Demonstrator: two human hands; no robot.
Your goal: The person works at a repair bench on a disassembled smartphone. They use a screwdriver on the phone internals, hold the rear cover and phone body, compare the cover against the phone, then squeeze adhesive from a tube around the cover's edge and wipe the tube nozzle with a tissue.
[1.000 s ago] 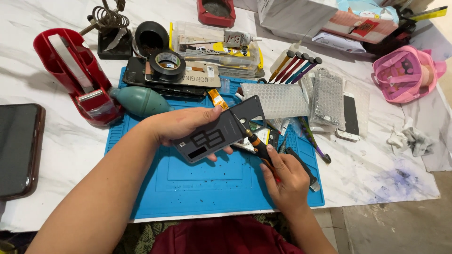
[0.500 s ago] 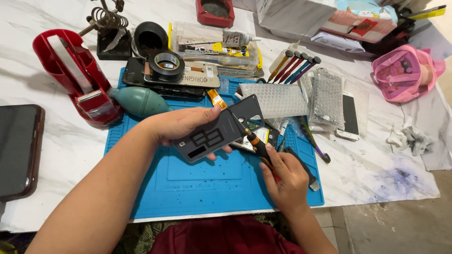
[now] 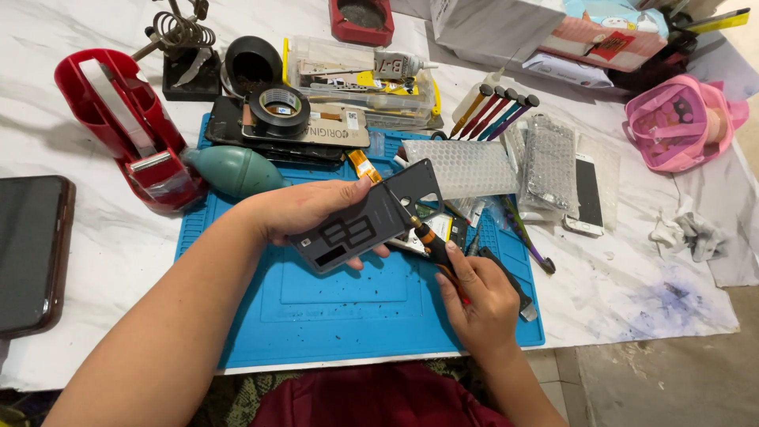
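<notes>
Left forearm enters from seven o'clock, its hand [image 3: 304, 209] curled in a grip, thumb on top. Right forearm rises from five o'clock; right hand [image 3: 478, 296] closed, fingers pinched toward eleven o'clock.

A phone repair bench here: blue work mat [image 3: 316, 316] on a white-covered table [image 3: 632, 292], soldering stand [image 3: 186, 47], row of screwdrivers [image 3: 494, 115], tape roll [image 3: 278, 107], spare phones [image 3: 589, 194] scattered about.

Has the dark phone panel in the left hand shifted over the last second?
No. The dark phone panel sits at the same spot against the blue mat.
</notes>
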